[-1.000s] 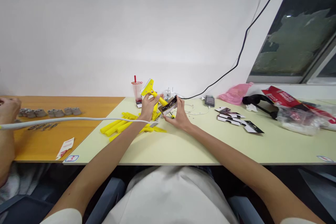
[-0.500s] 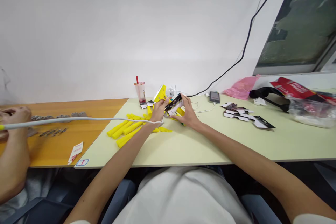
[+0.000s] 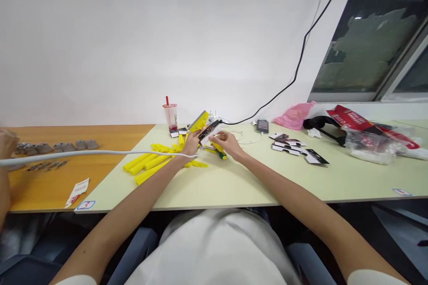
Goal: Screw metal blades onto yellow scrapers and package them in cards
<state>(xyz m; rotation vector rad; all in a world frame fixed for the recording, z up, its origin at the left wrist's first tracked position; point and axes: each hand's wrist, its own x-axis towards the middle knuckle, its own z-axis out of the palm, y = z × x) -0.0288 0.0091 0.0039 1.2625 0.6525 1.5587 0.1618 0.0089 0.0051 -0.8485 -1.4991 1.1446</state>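
Note:
A black and white printed card (image 3: pixel 210 133) is held slanted over the table. My left hand (image 3: pixel 191 143) closes on its left end. The fingers of my right hand (image 3: pixel 226 140) are pinched at its lower right edge. Just beyond my left hand a yellow scraper head (image 3: pixel 198 121) with a metal blade sticks up; whether that hand also grips it is hidden. Beneath my right hand lies a yellow and green handle (image 3: pixel 220 153), partly covered. Yellow tube-like handles (image 3: pixel 142 165) and flat yellow pieces lie in a heap left of my left hand.
A cup (image 3: pixel 170 118) with a red straw stands at the back. More printed cards (image 3: pixel 299 150), a small screen device (image 3: pixel 262 126), a pink bag (image 3: pixel 294 116) and a tape dispenser-like black tool (image 3: pixel 323 124) lie to the right. Another person's hand (image 3: pixel 6 142) is at far left, near grey parts (image 3: pixel 68 147).
My right hand has drawn its fingers together, from spread along the card's right side to a pinch at its lower edge. The card has tilted, and the whole view has shifted right.

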